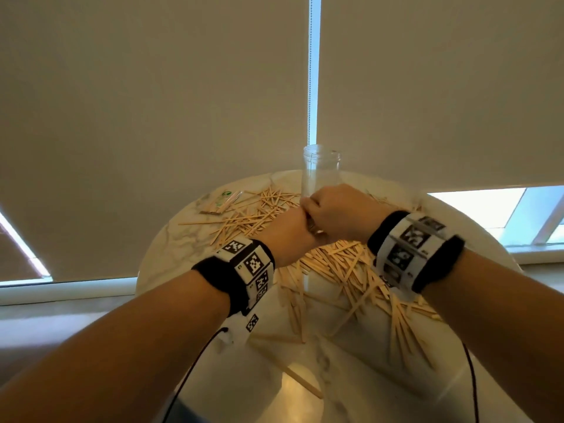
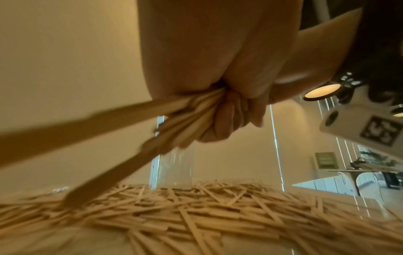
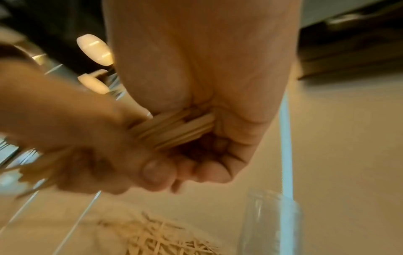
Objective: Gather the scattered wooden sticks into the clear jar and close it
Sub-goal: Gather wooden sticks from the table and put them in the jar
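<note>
Wooden sticks (image 3: 174,127), flat and pale, lie crosswise bundled in left hand (image 1: 287,236) and right hand (image 1: 338,212) grips before the upright clear jar (image 1: 321,169).

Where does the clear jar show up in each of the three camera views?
Head: the clear jar stands upright, open-mouthed, at centre, just beyond the two hands.
Left wrist: low centre, blurred, behind the held bundle.
Right wrist: bottom right, only its upper part showing.
Shared landmark: the pile of wooden sticks on the table, seen in all three.
</note>
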